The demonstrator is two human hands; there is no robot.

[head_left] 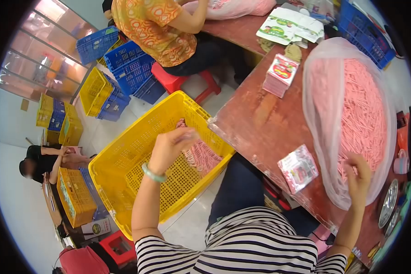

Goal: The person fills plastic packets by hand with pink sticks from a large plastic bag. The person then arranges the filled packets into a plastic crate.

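My left hand point(175, 144), with a pale green bangle point(154, 173) at its wrist, is over a large yellow crate point(123, 141). Its fingers are bent together, and what is between them, if anything, is hidden. Below it in the crate lie rows of pink packs point(203, 157). On the right, my right hand point(360, 177) is at the near edge of a heap of thin pink sticks point(363, 114) in a clear plastic bag point(322, 105). Its fingers are curved and apart. Between my hands, a printed packet point(298, 169) lies on the red table point(246, 109).
A stack of printed cards point(281, 75) and flat white-green packaging point(285, 27) lie farther back on the table. A co-worker in an orange patterned shirt point(150, 32) sits on a red stool point(187, 84). Blue crates point(130, 59) stand at the left; metal dishes point(388, 203) lie at the right.
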